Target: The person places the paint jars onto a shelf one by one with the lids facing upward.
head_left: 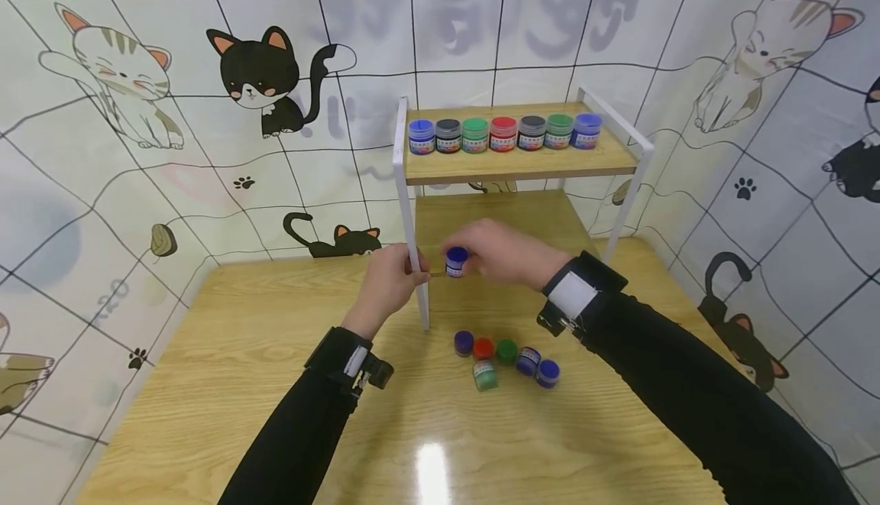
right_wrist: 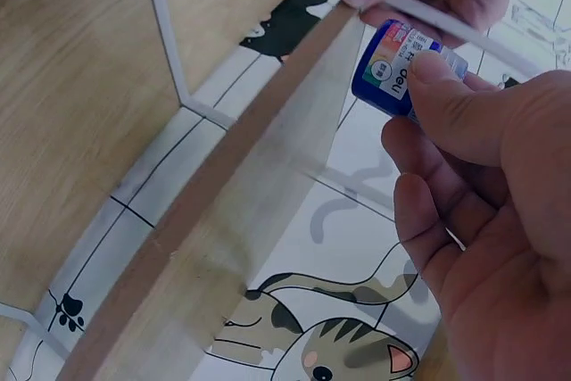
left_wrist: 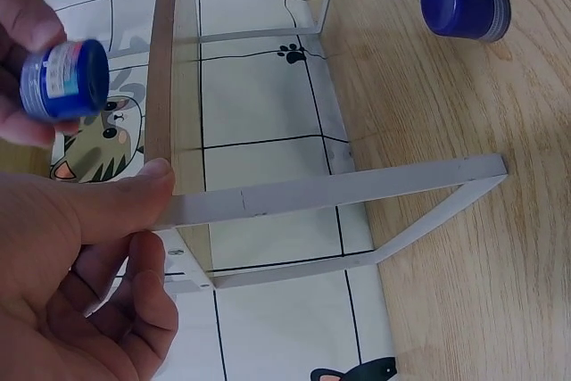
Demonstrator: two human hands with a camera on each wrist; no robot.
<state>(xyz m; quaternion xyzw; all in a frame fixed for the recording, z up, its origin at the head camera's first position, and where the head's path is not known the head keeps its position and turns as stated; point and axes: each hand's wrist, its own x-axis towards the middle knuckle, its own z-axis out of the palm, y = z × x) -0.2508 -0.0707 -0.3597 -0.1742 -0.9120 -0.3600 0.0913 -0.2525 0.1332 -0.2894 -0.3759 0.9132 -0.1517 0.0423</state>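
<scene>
My right hand (head_left: 505, 251) holds a small paint jar (head_left: 455, 263) with a dark blue lid above the front left corner of the lower shelf (head_left: 498, 207). In the right wrist view the jar (right_wrist: 385, 69) lies tilted between thumb and fingers, its label showing. My left hand (head_left: 386, 282) grips the two-tier rack's white front left leg (head_left: 407, 218) where it meets that shelf. Close up in the left wrist view, the left thumb presses on the corner of the brown shelf edge (left_wrist: 159, 60), with fingers curled behind the leg.
Several jars with blue, black, green and red lids stand in a row on the upper shelf (head_left: 522, 171). In front of the rack, more jars sit on the wooden table (head_left: 275, 383), including a red one (head_left: 483, 348) and a tipped green one (head_left: 484, 375). Cat-patterned cloth (head_left: 371, 123) hangs behind.
</scene>
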